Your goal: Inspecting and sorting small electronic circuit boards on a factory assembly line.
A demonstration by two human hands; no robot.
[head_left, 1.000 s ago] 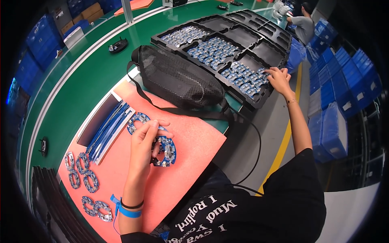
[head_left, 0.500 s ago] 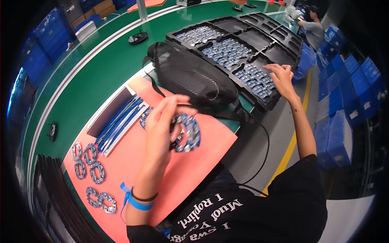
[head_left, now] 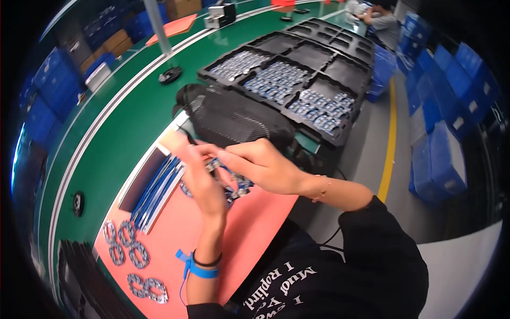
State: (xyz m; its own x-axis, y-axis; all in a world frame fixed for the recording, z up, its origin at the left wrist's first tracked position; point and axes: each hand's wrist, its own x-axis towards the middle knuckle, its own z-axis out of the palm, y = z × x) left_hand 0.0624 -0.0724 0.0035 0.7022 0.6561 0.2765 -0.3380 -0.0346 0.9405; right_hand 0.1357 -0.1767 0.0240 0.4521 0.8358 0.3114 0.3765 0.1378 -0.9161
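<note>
My left hand, a blue strap round its wrist, grips a ring-shaped circuit board above the pink mat. My right hand has its fingertips pinched at the board's upper edge, beside the left fingers. Both hands partly cover the board, so whether a second piece is with it cannot be made out. Paired ring boards lie at the mat's left side, another pair nearer me. A white-edged box left of my hands holds a row of blue boards on edge.
Beyond the mat lies a black mesh bag. A black compartment tray with many small boards stands behind it. Black trays are stacked at the near left. Blue bins line the right side, and a person sits far off.
My right hand has come from the compartment tray to the board in my left hand. The view has shifted, and the held board now lies between both hands.
</note>
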